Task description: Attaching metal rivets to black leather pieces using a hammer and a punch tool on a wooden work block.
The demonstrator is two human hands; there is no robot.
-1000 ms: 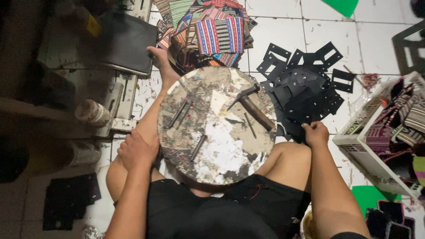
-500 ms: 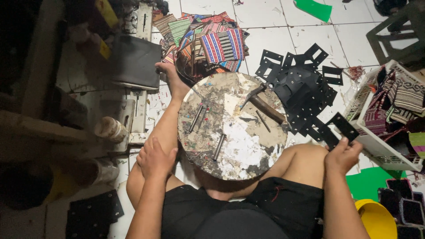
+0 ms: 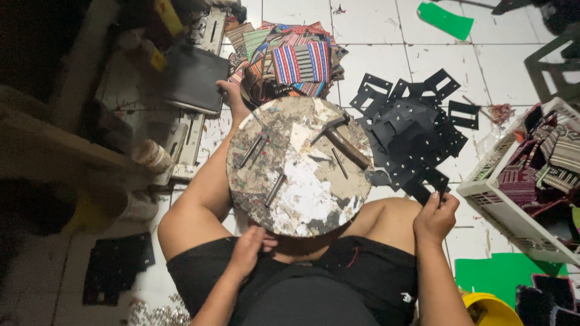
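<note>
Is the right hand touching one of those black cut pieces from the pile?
Touching. The head view shows the right hand with its fingers closed on a black cut piece at the near edge of the pile.

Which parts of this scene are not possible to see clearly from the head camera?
- Head view: fingertips of the right hand lie behind the black cut piece, so its grip is unclear.
- Left hand: its fingers go under the round work block; what they touch is hidden.
- White basket: cut off by the right edge.
- Yellow tub: cut off by the bottom edge.
- Left side: too dark to tell.
</note>
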